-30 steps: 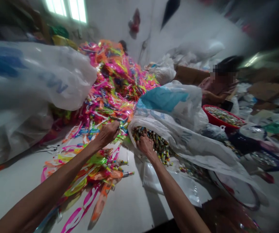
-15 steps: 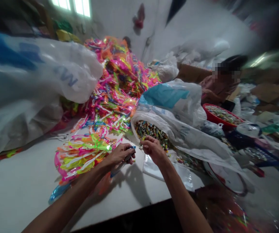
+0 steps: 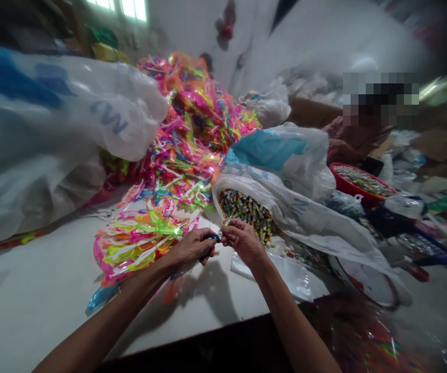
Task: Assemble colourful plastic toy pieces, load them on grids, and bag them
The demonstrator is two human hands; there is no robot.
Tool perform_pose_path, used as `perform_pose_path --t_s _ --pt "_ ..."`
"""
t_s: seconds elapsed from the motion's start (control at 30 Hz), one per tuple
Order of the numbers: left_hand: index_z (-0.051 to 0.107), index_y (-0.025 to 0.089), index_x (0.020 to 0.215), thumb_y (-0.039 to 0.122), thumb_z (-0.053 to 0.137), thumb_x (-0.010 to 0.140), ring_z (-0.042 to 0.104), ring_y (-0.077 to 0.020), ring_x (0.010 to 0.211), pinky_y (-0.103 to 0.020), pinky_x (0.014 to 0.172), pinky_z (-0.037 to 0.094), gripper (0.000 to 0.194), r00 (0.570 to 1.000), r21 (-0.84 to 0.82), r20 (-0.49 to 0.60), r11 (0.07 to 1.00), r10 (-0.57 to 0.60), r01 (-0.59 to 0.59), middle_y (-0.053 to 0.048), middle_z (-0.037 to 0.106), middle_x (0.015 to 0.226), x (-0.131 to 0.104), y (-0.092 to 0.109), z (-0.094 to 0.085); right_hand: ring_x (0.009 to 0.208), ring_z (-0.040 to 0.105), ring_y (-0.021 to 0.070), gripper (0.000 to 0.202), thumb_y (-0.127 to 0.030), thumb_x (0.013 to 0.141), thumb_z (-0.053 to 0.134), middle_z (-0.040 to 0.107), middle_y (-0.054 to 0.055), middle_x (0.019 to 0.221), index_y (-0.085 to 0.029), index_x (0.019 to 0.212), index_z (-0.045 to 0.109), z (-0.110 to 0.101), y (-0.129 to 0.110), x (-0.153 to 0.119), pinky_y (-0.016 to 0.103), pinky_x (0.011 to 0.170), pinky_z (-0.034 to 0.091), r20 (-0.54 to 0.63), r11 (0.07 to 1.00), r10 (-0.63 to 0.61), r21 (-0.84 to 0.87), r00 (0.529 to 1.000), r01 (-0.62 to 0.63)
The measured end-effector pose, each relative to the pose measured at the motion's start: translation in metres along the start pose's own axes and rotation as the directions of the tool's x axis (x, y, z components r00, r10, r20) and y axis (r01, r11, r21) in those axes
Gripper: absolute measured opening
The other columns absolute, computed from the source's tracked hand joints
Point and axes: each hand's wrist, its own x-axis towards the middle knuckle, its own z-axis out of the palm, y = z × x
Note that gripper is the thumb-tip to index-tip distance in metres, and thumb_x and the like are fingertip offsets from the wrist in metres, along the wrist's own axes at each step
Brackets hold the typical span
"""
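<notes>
Over the white table, my left hand (image 3: 197,246) is closed around a blue plastic piece (image 3: 215,238), whose tip sticks out past the fingers. My right hand (image 3: 243,240) pinches a small yellowish piece (image 3: 227,223) between thumb and fingertips. The fingertips of both hands nearly meet at the blue tip; whether the two pieces touch cannot be made out. Just beyond my right hand, a white sack (image 3: 242,178) lies with its mouth toward me, full of small multicoloured cylinders (image 3: 246,210). Left of my hands spreads a bunch of neon plastic pieces with white strips (image 3: 141,241).
A tall heap of neon plastic pieces (image 3: 196,114) rises at the back. A bulging white sack (image 3: 126,114) flanks it on the left. Clear plastic bags (image 3: 281,272) lie by my right forearm. Farther right, a person (image 3: 355,137) sits behind a red basin (image 3: 340,181).
My right hand has moved slightly left and my left hand slightly right, bringing the fingertips together at the blue piece's tip. The view has shifted a little.
</notes>
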Motion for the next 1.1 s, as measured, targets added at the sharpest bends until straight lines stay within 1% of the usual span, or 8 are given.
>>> perform_pose_path --t_s 0.23,0.37,0.43,0.53,0.63,0.77,0.87,1.1 --pt "0.051 0.015 0.085 0.033 0.047 0.08 0.042 -0.0054 0.046 -0.02 0.046 0.034 0.019 1.0 -0.02 -0.019 1.0 0.018 -0.018 0.004 0.051 0.062 0.002 -0.007 -0.001 0.043 0.056 0.0112 0.037 -0.022 0.046 0.081 0.059 -0.004 0.05 -0.017 0.066 0.05 0.001 0.004 0.0 0.02 0.043 0.044 -0.041 1.0 0.007 -0.01 0.999 -0.008" --pt "0.049 0.016 0.074 0.037 0.044 0.082 0.039 -0.0065 0.046 -0.02 0.045 0.03 0.023 0.999 0.085 -0.028 0.996 0.021 -0.018 0.005 0.045 0.054 -0.002 0.002 -0.004 0.044 0.057 0.0114 0.035 -0.02 0.047 0.08 0.06 -0.004 0.051 -0.017 0.066 0.051 0.0 0.003 -0.001 0.021 0.045 0.044 -0.045 1.0 0.004 0.026 0.999 -0.003" --pt "0.051 0.016 0.076 0.036 0.044 0.082 0.04 -0.0068 0.048 -0.02 0.046 0.031 0.023 1.0 0.133 -0.011 0.991 0.027 -0.026 0.004 0.046 0.056 -0.004 0.008 -0.005 0.044 0.056 0.0101 0.032 -0.019 0.048 0.079 0.059 -0.005 0.05 -0.017 0.065 0.053 0.001 0.001 -0.001 0.02 0.046 0.044 -0.04 0.998 -0.011 0.056 0.999 0.013" --pt "0.051 0.016 0.082 0.033 0.043 0.081 0.039 -0.0069 0.047 -0.02 0.046 0.031 0.019 1.0 0.083 -0.018 0.996 0.018 -0.016 0.005 0.046 0.057 -0.007 0.013 -0.003 0.043 0.055 0.0096 0.031 -0.019 0.049 0.08 0.057 -0.005 0.049 -0.016 0.064 0.053 0.002 0.0 -0.001 0.02 0.045 0.043 -0.006 0.998 -0.003 0.058 1.0 0.004" --pt "0.047 0.017 0.073 0.031 0.043 0.079 0.037 -0.0068 0.044 -0.02 0.043 0.028 0.016 0.998 0.055 -0.063 0.998 -0.017 0.02 0.005 0.043 0.053 -0.008 0.016 0.0 0.042 0.055 0.0099 0.033 -0.02 0.048 0.08 0.057 -0.005 0.05 -0.017 0.063 0.051 0.004 0.003 0.0 0.02 0.043 0.042 0.006 0.999 0.006 0.042 1.0 -0.006" --pt "0.047 0.017 0.069 0.031 0.045 0.077 0.039 -0.0068 0.045 -0.02 0.044 0.03 0.017 0.999 0.093 -0.052 0.996 -0.006 0.011 0.005 0.044 0.053 -0.008 0.018 0.001 0.041 0.053 0.0089 0.032 -0.02 0.049 0.08 0.051 -0.007 0.043 -0.017 0.062 0.052 0.004 0.008 0.0 0.019 0.044 0.042 -0.006 0.997 0.013 0.081 1.0 -0.013" --pt "0.05 0.016 0.077 0.033 0.045 0.077 0.038 -0.0068 0.044 -0.02 0.043 0.03 0.017 0.999 0.069 -0.048 0.998 -0.012 0.016 0.005 0.045 0.053 -0.007 0.017 -0.001 0.04 0.051 0.0077 0.029 -0.02 0.05 0.08 0.049 -0.008 0.043 -0.017 0.061 0.053 0.003 0.009 0.001 0.019 0.044 0.043 0.01 0.993 0.022 0.112 1.0 -0.023" --pt "0.051 0.017 0.077 0.031 0.043 0.079 0.037 -0.0068 0.042 -0.02 0.041 0.031 0.015 0.999 0.033 -0.035 0.999 0.006 -0.005 0.006 0.045 0.053 0.001 -0.001 -0.007 0.04 0.049 0.0063 0.027 -0.019 0.051 0.08 0.052 -0.007 0.046 -0.016 0.063 0.056 0.002 0.01 0.002 0.018 0.044 0.042 0.032 0.991 0.023 0.132 0.999 -0.027"
